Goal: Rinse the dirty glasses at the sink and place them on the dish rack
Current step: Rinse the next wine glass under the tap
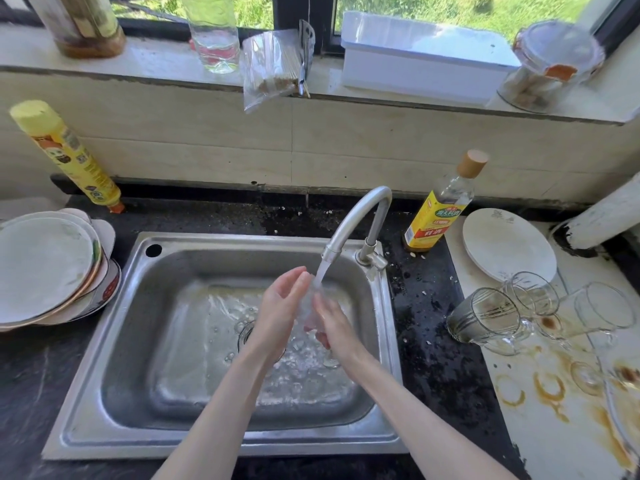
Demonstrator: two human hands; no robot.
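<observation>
I hold a clear drinking glass (308, 311) between both hands under the running stream from the curved steel tap (360, 216), above the rectangular stainless-steel sink (114, 341), whose basin holds shallow, bubbling water. My left hand (280, 306) cups one side of the glass with fingers loosely curled; my right hand (332, 323) wraps the other side. To my right, three more clear ribbed glasses (491, 315) lie tipped on a white surface (540, 427) marked with brown rings and stains. A round white plate (505, 247) lies behind them, beside a yellow-labelled glass bottle (440, 211). Stacked pale plates (45, 271) sit at my left on the speckled black surface (429, 341). A sunlit windowsill (156, 69) carries jars and a white box (419, 60).
</observation>
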